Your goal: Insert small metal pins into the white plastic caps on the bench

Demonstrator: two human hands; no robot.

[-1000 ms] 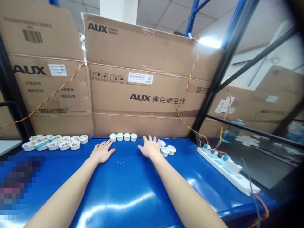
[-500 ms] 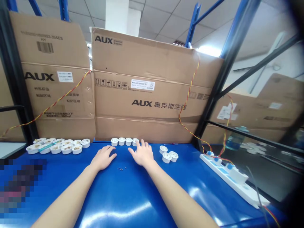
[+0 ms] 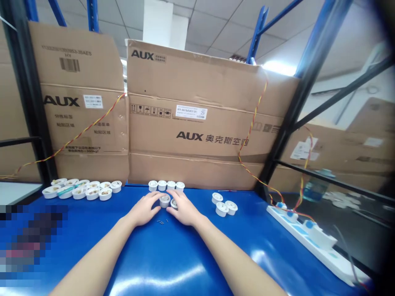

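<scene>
Two small round white plastic cups stand side by side between my hands on the blue tabletop (image 3: 185, 255). My left hand (image 3: 145, 210) has its thumb and fingers at the left cup (image 3: 164, 201). Over the right cup (image 3: 173, 204) curve the fingers of my right hand (image 3: 184, 209), which hides part of it. Just in front of the cups lie several tiny screws or pins (image 3: 161, 222). Behind my fingertips, a short row of similar white cups (image 3: 162, 186) sits near the cardboard.
At back left, several white cups (image 3: 92, 194) hold brownish contents, with a teal strip across some. Three more cups (image 3: 222, 209) cluster to the right. A white power strip (image 3: 321, 246) runs along the right edge. Tall cardboard panels (image 3: 197, 168) and black frame posts (image 3: 271, 172) bound the table.
My left hand has moved right, and my right hand has drawn back slightly towards me. Two cups now show between my hands. The view has shifted a little to the left.
</scene>
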